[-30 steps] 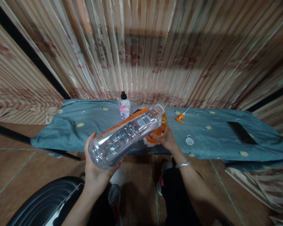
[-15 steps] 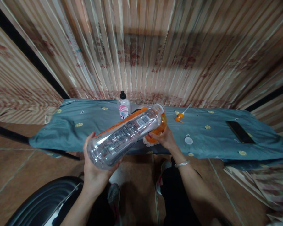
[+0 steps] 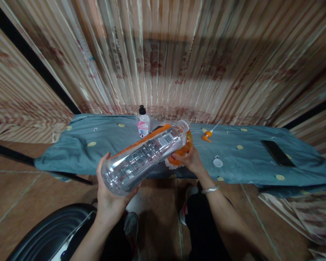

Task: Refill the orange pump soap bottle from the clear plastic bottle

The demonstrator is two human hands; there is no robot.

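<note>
Left hand (image 3: 111,197) wraps the near-left base of a tilted clear plastic bottle (image 3: 143,159); right hand (image 3: 192,159) clasps an orange bottle (image 3: 181,152) by its far-right mouth, mid-table (image 3: 244,165). Likely light, thin-walled, slick: cradle base, don't squeeze.

The clear bottle (image 3: 142,159) bears an orange stripe. The cloth (image 3: 244,163) is grey-blue (with scattered yellow motifs).

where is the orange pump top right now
In the head view, the orange pump top lies on the teal cloth, right of the orange bottle and beyond the white disc.
</note>
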